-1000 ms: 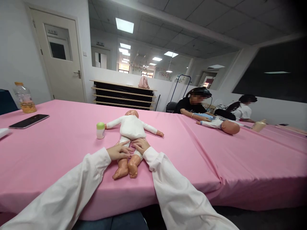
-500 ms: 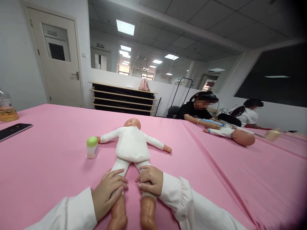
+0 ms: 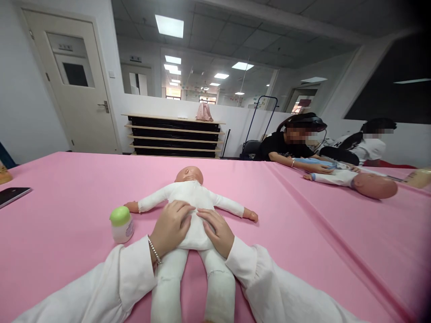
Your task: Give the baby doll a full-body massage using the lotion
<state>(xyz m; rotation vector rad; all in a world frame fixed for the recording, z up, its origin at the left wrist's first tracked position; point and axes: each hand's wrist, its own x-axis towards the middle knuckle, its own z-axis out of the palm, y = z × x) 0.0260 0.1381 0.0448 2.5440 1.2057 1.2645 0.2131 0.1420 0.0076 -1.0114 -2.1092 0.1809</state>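
A baby doll (image 3: 193, 193) with a white cloth body lies on its back on the pink-covered table (image 3: 84, 184), its head at the far end and its arms spread. My left hand (image 3: 173, 226) rests on the left side of its belly, fingers stretched towards the middle. On the other side of the belly lies my right hand (image 3: 217, 229), fingers also extended and flat. The fingertips of both hands come close together at the doll's middle. A small jar with a green lid (image 3: 121, 224) stands left of the doll, near its hand.
A phone (image 3: 14, 195) lies at the left edge, beside a partly visible bottle (image 3: 4, 175). Across the table on the right, a person in black (image 3: 279, 148) handles another doll (image 3: 370, 184). A second person in white (image 3: 370, 148) sits behind. A fold runs along the cloth.
Both my hands have moved up from the doll's legs to its belly. The camera view has shifted, so the jar appears nearer and the other doll farther right.
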